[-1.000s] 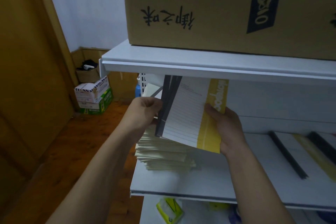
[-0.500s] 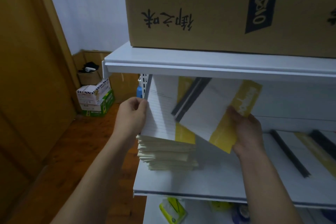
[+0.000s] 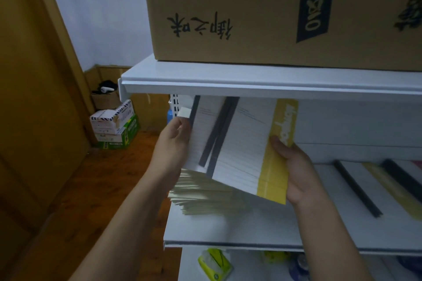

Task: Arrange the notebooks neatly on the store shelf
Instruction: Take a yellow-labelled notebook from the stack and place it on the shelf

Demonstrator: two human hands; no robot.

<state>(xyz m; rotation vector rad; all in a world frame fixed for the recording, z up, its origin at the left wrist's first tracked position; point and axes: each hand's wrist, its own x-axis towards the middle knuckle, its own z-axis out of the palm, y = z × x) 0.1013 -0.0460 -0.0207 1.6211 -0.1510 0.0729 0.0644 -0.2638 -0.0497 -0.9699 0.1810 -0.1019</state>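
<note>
Both hands are up at the middle shelf (image 3: 251, 230) of a white store rack. The left hand (image 3: 173, 141) has its fingers curled round the left edge of a rear notebook (image 3: 205, 125), white and ruled with a black spine strip. The right hand (image 3: 296, 173) pinches a front notebook (image 3: 246, 148) by its yellow band, thumb on the face and fingers hidden behind. These 2 notebooks are held nearly upright and tilted, the front one overlapping the rear one, black spines side by side. Their lower edges hang just over a stack of cream notebooks (image 3: 205, 196) lying flat at the left end of the shelf, its edges fanned and uneven.

The upper shelf (image 3: 251, 84) sits close above, and its front lip cuts off the tops of the 2 held notebooks. A big cardboard box (image 3: 251, 18) with dark print stands on that upper shelf and fills the view overhead. To the right on the middle shelf, more notebooks lie flat (image 3: 365, 189), black spines and yellow bands showing, well apart from the stack.

Below, on the lower shelf, a yellow packet (image 3: 214, 262) shows beside other small goods too dim to make out. Left of the rack, on the wooden floor (image 3: 91, 189), a few small printed cartons (image 3: 114, 125) are piled near the corner, with an open carton (image 3: 105, 100) behind them. A brown door (image 3: 29, 98) fills the far left.
</note>
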